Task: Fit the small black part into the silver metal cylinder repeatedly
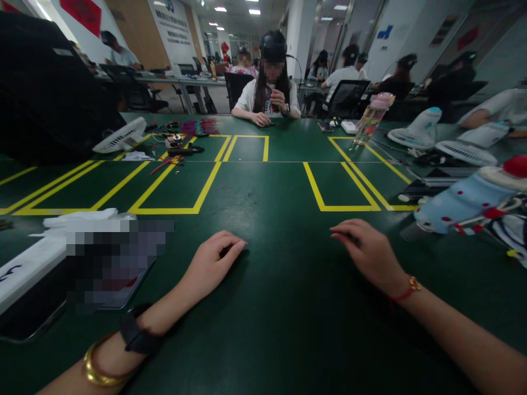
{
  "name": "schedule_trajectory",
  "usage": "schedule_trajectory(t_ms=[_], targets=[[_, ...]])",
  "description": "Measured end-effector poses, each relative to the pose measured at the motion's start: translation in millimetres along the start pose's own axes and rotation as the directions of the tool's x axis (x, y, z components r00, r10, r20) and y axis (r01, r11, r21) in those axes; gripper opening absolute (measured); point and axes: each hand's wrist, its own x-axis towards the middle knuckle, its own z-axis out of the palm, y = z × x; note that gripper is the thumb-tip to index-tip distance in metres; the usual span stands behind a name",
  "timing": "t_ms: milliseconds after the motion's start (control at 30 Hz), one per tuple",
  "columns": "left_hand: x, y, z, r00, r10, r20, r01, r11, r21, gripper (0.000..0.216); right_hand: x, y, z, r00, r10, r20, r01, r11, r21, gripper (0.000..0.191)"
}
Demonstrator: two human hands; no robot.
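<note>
My left hand (216,255) rests on the green table (284,323), its thumb tip drawn in against the curled fingers. Nothing shows between them. A black band (138,329) and a gold bangle (101,365) circle that wrist. Across from it, my right hand (368,253) is at the tabletop with thumb and fingertips close together, nothing visible in the pinch. A red cord bracelet (407,291) is on the right wrist. The two hands are well apart, with bare tabletop between them.
Left of my left hand lie a partly blurred phone (127,274) and a white object (37,269). A blue bottle (465,200) and white fans (465,151) stand right. Yellow tape (164,210) marks the table; wires (200,127) lie beyond. A person (267,93) sits opposite.
</note>
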Motion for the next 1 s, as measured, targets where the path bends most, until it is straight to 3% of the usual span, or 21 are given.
schedule_trajectory(t_ms=[67, 133, 233, 367, 567, 733, 933, 1000], targets=[[0.1, 0.9, 0.7, 1.000, -0.004, 0.009, 0.004, 1.000, -0.008, 0.028, -8.0, 33.5, -32.0, 0.991, 0.026, -0.133, -0.059, 0.966, -0.252, 0.023], [0.0, 0.8, 1.3, 1.000, -0.004, 0.012, 0.005, 1.000, -0.018, 0.027, -16.5, 65.3, -60.7, 0.975, 0.081, -0.205, -0.176, 0.848, -0.500, 0.025], [-0.1, -0.7, 2.0, 1.000, -0.001, 0.005, 0.001, 1.000, -0.028, 0.027, -28.1, 101.0, -88.2, 0.930, 0.271, -0.248, -0.367, 0.651, -0.664, 0.028], [0.2, -1.6, 1.8, 1.000, -0.010, 0.007, 0.011, 1.000, -0.029, 0.026, -34.6, 119.9, -96.9, 0.863, 0.458, -0.212, -0.481, 0.620, -0.620, 0.028], [0.2, 0.0, 0.5, 1.000, -0.022, 0.010, 0.022, 0.999, -0.037, 0.027, -32.3, 120.2, -98.0, 0.813, 0.493, -0.308, -0.573, 0.590, -0.569, 0.024], [-0.1, -0.5, 0.3, 1.000, -0.022, 0.011, 0.023, 0.999, -0.040, 0.027, -30.5, 124.7, -100.2, 0.788, 0.562, -0.252, -0.604, 0.625, -0.494, 0.029], [-0.6, -0.1, -1.1, 1.000, -0.021, 0.022, 0.022, 0.999, -0.042, 0.027, -30.0, 127.7, -98.5, 0.622, 0.735, -0.270, -0.782, 0.569, -0.254, 0.043], [-0.9, 0.0, -1.4, 1.000, -0.017, 0.023, 0.018, 0.999, -0.045, 0.026, -31.3, 126.2, -96.1, 0.598, 0.746, -0.294, -0.801, 0.561, -0.208, 0.041]])
